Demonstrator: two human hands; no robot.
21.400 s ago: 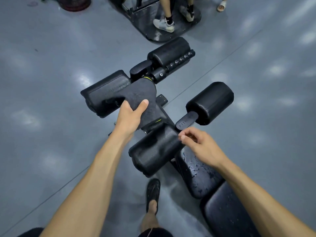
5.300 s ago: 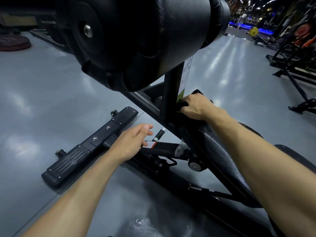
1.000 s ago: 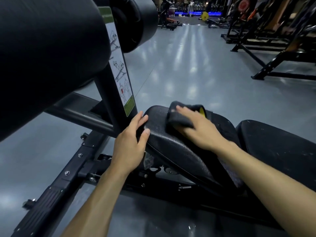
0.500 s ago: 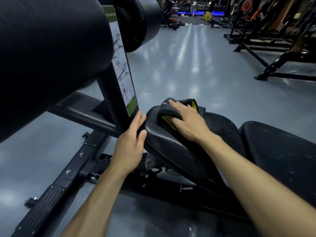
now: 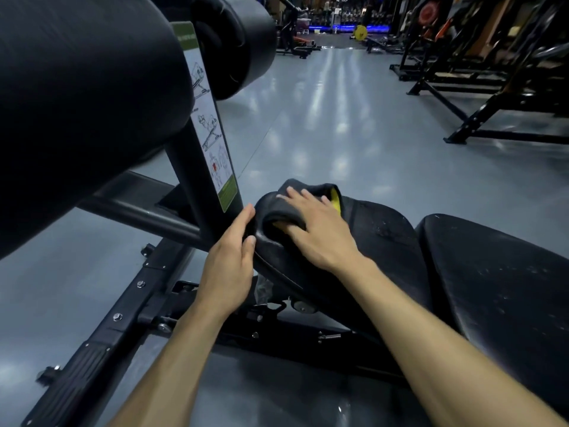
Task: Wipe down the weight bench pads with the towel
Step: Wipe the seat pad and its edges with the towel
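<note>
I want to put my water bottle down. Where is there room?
Bare floor lies beyond the seat pad, left of the racks. The back pad is bare too. The seat pad's front is crowded: towel, right hand, left hand.

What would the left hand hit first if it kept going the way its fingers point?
The left hand points up and away along the seat pad edge. Its fingertips nearly touch the black upright post with the sticker, so likely that post first, though depth is unclear.
</note>
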